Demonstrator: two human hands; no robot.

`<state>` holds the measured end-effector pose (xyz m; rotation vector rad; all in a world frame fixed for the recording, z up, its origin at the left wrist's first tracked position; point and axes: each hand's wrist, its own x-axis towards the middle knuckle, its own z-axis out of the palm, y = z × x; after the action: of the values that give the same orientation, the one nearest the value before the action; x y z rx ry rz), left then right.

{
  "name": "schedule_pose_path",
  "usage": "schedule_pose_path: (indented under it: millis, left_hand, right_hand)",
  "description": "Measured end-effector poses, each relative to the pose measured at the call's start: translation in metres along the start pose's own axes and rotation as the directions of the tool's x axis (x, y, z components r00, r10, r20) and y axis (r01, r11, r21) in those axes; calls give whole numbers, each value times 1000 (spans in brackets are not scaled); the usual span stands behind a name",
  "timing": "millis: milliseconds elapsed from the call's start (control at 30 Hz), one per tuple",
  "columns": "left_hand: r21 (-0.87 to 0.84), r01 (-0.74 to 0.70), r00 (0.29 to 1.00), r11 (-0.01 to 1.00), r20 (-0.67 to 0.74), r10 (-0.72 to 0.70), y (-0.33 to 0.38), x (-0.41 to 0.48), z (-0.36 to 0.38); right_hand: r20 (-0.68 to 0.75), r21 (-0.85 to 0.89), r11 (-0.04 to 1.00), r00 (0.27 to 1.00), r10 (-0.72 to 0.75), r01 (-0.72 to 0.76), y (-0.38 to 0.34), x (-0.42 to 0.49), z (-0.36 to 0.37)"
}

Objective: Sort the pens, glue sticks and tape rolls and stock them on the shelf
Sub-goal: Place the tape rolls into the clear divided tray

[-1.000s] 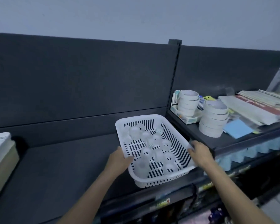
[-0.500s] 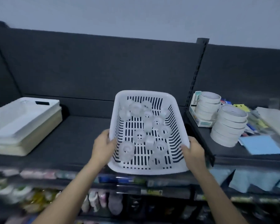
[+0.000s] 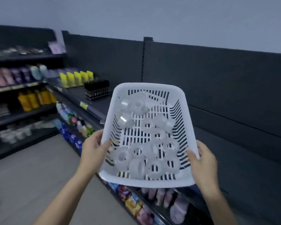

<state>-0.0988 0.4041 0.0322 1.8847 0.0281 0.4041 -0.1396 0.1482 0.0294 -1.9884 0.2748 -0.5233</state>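
Right now I have the white basket (image 3: 146,86) carried between both hands, clear of any surface as far as I can see. My left hand (image 3: 94,149) grips its left long side, thumb hooked over the rim. My right hand (image 3: 203,162) grips the right long side the same way, and both holds sit toward the near end. The basket's long axis runs away from me, leaning a little rightward, and its far end looks tipped up. The clear tape rolls (image 3: 154,168) lie loose inside, most heaped at the near end and a few toward the far-left corner. What matters next, I judge, is that the bare dark shelf (image 3: 243,169) lies to the right of and beyond the basket, on my right hand's side, with the aisle floor (image 3: 31,168) to the left. Setting down would mean swinging rightward and levelling so the rolls don't slide.
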Motion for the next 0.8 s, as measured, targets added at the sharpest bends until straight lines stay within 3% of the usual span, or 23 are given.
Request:
schedule_pose_path:
  millis: [467, 800]
  left_hand:
    - [76, 239, 920, 968, -336, -201, -151, 102, -293]
    - [118, 349, 859, 930, -436, -267, -254, 248, -392]
  right_hand:
    - [426, 10, 997, 902, -74, 77, -120, -17, 364]
    - [560, 45, 997, 825, -78, 64, -176, 45, 578]
